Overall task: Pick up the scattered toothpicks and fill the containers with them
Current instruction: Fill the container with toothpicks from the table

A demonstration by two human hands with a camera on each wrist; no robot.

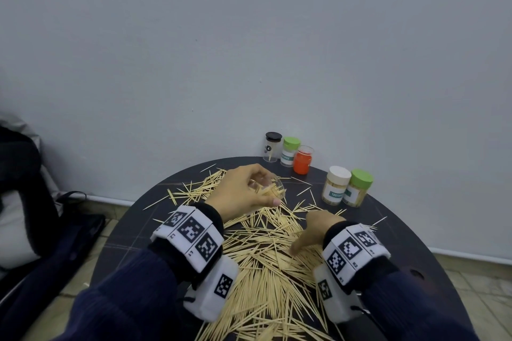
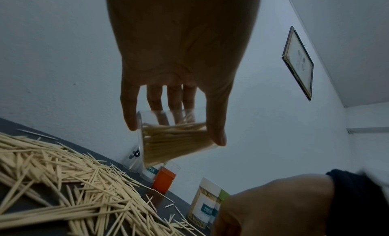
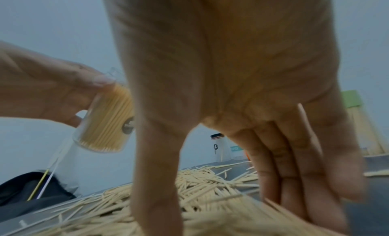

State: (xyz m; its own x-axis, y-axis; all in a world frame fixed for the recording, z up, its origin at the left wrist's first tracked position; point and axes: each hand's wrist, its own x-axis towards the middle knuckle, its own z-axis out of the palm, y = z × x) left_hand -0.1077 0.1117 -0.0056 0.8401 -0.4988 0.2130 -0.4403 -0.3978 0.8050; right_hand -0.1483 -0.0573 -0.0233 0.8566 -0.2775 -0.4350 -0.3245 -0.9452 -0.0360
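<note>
The toothpicks lie in a broad heap across the middle of the dark round tabletop, thickest toward my near side, with strays running out toward the far edge. Part of the load is already in the clear container that my left hand holds above the far end of the heap. The grip there is a wrap: thumb on one side, fingers on the other, curled round the clear wall. I hold it tilted, mouth turned toward my right, which I judge is so the next bunch can slide in lengthwise rather than jam across the opening. In the left wrist view the sticks inside lie packed and parallel, filling most of it.

My right hand is down on the heap, fingers nearly straight and together, thumb spread apart, tips in among the sticks. It holds nothing that I can see; I read it as raking a bunch together.

Further out, the white-lidded jar and the green-lidded jar stand touching, both full and capped. By the wall stand the black-lidded jar, nearly empty, a second green-capped jar and an orange container, kept clear of the working area.
</note>
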